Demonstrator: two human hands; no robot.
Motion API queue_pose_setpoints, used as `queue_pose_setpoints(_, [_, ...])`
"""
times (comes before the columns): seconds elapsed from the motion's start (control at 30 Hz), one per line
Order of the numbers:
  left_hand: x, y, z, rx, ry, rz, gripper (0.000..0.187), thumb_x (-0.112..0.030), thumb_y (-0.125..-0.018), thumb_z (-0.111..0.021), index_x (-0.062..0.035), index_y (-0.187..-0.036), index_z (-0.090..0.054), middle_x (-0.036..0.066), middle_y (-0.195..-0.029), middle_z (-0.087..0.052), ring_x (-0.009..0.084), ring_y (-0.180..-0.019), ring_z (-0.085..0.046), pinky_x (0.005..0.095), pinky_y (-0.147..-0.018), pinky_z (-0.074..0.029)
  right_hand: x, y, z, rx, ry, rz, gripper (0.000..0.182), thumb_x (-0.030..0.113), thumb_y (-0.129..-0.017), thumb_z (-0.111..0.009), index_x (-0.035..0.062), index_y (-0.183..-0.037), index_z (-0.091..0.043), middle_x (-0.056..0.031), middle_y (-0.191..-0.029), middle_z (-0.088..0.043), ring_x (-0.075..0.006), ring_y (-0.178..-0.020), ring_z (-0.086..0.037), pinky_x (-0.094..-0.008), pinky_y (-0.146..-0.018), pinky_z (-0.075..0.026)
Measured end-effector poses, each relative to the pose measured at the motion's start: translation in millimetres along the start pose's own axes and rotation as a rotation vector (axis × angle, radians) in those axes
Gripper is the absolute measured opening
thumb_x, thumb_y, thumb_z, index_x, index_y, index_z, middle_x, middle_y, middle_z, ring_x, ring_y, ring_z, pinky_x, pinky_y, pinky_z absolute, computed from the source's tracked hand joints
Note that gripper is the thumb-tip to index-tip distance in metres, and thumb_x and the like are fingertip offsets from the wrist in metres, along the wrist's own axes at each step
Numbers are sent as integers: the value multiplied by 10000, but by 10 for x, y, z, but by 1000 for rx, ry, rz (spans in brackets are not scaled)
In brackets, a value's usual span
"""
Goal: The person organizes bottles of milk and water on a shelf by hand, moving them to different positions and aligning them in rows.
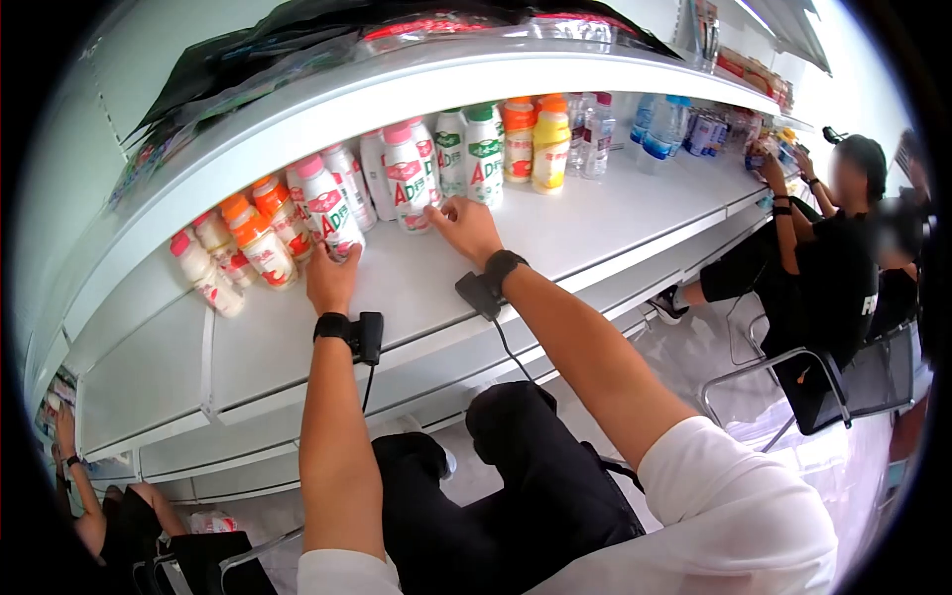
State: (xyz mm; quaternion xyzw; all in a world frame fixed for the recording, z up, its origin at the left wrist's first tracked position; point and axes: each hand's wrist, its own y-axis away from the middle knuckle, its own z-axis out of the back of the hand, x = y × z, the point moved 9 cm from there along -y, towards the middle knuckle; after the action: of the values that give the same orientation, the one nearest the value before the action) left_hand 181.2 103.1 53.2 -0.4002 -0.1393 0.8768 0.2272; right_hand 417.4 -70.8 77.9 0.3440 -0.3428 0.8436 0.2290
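A white pink-capped AD milk drink bottle point(328, 211) tilts on the shelf, its base between the thumb and fingers of my left hand point(332, 281). Farther right, the thumb of my right hand point(468, 230) lies against the lower right side of another pink-capped AD milk drink bottle point(405, 183); its other fingers are curled and partly hidden. More pink-capped bottles stand behind these two. Beside my right hand are green-capped AD milk drink bottles point(485, 159). Orange-capped bottles point(263, 243) lean to the left of my left hand. Both wrists wear black straps with small boxes.
Under a white upper shelf point(416, 81) runs the white shelf board point(565, 230). An orange-capped yellow bottle point(550, 147), clear bottles point(598, 139) and blue-capped water bottles point(662, 127) stand to the right. People point(833, 238) sit farther right; another person's arm point(87, 496) shows lower left.
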Motion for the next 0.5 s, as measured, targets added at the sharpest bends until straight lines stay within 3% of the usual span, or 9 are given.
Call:
queue_pose_setpoints(0.1, [4, 20, 41, -69, -48, -59, 682, -457, -777, -758, 14, -1228, -559, 209, -1279, -585, 384, -1227, -519, 488, -970, -451, -29, 81, 315, -50, 105, 143, 409, 417, -872, -641, 23, -765, -634, -164, -746, -666, -367, -714, -644, -447, -688, -512])
queue_pose_setpoints(0.2, [98, 8, 44, -262, -122, -142, 730, -450, -777, -760, 15, -1286, -520, 213, -1304, -561, 395, -1243, -497, 496, -986, -442, -435, 22, 804, -265, 175, 170, 344, 377, -864, -668, 45, -784, -623, -143, -751, -663, -356, -719, -646, -450, -689, -511])
queue_pose_setpoints(0.27, [57, 15, 51, -189, -86, -143, 653, -440, -802, -740, -12, -1261, -560, 209, -1250, -600, 388, -1190, -542, 475, -982, -452, -813, -44, 1219, -397, 188, 1, 313, 346, -837, -713, 50, -871, -616, -143, -859, -672, -348, -829, -652, -448, -735, -513])
queue_pose_setpoints(0.33, [41, -15, -6, -57, -62, -138, 599, -436, -817, -727, -24, -1230, -586, 204, -1205, -628, 382, -1149, -574, 463, -971, -463, -1300, -200, 1450, -471, 265, -84, 437, 354, -803, -748, 47, -1071, -589, -167, -1071, -641, -349, -1009, -619, -451, -836, -509])
queue_pose_setpoints(0.43, [7, 8, -5, -31, -48, -104, 525, -435, -851, -689, -29, -1174, -612, 185, -1123, -665, 357, -1064, -621, 448, -909, -489, -1404, -273, 1520, -524, 278, -68, 616, 370, -770, -782, 29, -1214, -524, -201, -1225, -572, -368, -1119, -563, -454, -933, -489])
queue_pose_setpoints(0.5, [11, 5, -31, -5, -57, -84, 516, -437, -859, -680, -29, -1168, -612, 179, -1121, -667, 351, -1059, -624, 446, -892, -491, -1422, -379, 1462, -416, 244, -54, 672, 353, -759, -798, 32, -1267, -496, -203, -1265, -549, -367, -1154, -549, -450, -971, -478])
